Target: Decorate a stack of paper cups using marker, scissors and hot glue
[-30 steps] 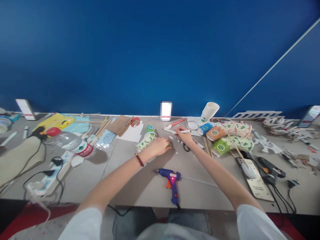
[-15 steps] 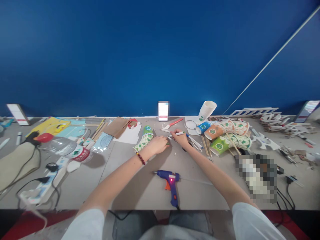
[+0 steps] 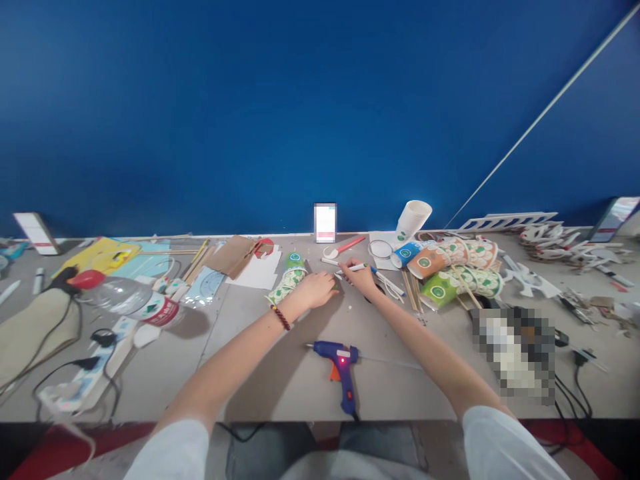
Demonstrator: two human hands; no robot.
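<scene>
My right hand (image 3: 359, 276) is closed round a white marker (image 3: 357, 267), its tip pointing left toward my left hand. Low over the grey table, my left hand (image 3: 320, 289) has its fingers bent together; whatever they pinch is too small to make out. Just left of that hand lies a stack of green patterned paper cups (image 3: 291, 275). Nearer to me, between my forearms, a blue glue gun (image 3: 342, 367) lies on its side with a red light showing.
A plastic bottle (image 3: 130, 297) and a power strip (image 3: 100, 370) lie at the left. Several paper cups (image 3: 435, 259), wooden sticks (image 3: 413, 291) and a white cable (image 3: 393, 283) are at the right. A phone (image 3: 325, 223) stands against the blue wall.
The view has shifted very slightly. Both hands and the marker look almost the same as before.
</scene>
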